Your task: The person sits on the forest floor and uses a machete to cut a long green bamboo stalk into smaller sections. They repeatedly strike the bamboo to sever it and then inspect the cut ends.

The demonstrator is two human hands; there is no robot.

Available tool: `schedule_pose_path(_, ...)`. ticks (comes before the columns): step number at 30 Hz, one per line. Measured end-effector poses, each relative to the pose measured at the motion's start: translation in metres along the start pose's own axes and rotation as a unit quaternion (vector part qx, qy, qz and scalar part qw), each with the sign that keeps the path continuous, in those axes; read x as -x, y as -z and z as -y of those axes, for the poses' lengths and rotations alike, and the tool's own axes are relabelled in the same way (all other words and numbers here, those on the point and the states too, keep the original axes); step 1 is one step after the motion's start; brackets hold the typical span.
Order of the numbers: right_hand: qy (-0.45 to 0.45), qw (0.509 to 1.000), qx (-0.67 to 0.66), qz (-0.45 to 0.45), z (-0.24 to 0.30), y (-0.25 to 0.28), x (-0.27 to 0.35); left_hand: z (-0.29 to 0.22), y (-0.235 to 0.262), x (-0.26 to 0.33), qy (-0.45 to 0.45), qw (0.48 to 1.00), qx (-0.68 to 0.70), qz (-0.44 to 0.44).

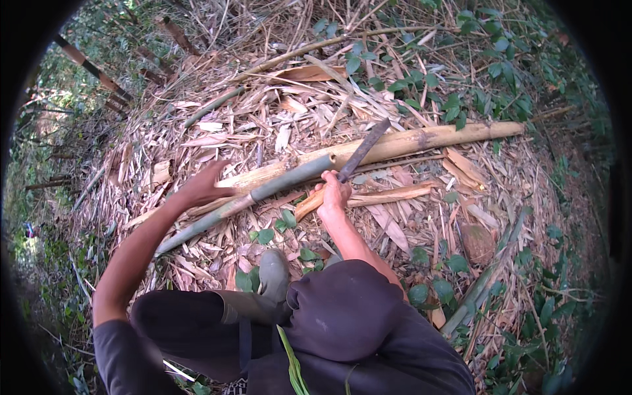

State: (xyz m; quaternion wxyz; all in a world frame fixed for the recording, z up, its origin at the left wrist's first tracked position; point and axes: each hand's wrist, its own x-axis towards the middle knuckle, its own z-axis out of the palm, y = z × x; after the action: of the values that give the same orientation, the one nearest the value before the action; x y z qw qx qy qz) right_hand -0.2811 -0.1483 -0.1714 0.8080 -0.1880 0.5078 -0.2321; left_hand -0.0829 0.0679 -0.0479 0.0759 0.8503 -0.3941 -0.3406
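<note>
A machete point(363, 152) is gripped in my right hand point(334, 193), its dark blade angled up and away to the right. The pale wooden handle point(309, 205) sticks out behind my fist. Just left of that hand ends a green bamboo pole point(289, 179), its hollow cut end facing right. It lies slantwise against a thicker yellow bamboo pole point(454, 135) on the ground. My left hand point(205, 187), slightly blurred, hovers with fingers apart around the left part of the poles. Whether it touches either one I cannot tell.
Wood chips and dry bamboo sheaths point(388, 227) cover the ground. A split piece of wood point(395, 194) lies right of my fist. My rubber boot point(273, 275) and bent knee point(345, 309) are close below. Cut stalks point(92, 69) rise at the far left; leafy vines point(454, 99) grow at the far right.
</note>
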Motion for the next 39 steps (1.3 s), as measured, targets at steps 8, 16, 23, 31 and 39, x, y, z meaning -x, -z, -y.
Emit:
schedule_pose_path(8, 0.015, 0.99, 0.135, 0.023, 0.052, 0.06, 0.011, -0.088, -0.199, -0.08, -0.045, 0.937, -0.214, -0.273)
schedule_pose_path(16, 0.113, 0.922, 0.368, 0.032, 0.061, 0.12, 0.011, -0.06, -0.233, -0.09, 0.044, 0.972, 0.034, -0.226)
schedule_pose_path(23, 0.062, 0.902, 0.42, 0.077, 0.046, 0.103, 0.038, -0.064, -0.23, -0.101, 0.098, 0.989, -0.018, -0.108)
schedule_pose_path(31, 0.05, 0.895, 0.435, 0.087, 0.063, 0.095, 0.051, -0.079, -0.237, -0.083, 0.057, 0.991, -0.034, -0.115)
schedule_pose_path(39, 0.05, 0.905, 0.418, 0.06, 0.077, 0.101, 0.04, -0.068, -0.234, -0.047, -0.068, 0.998, -0.009, 0.017)
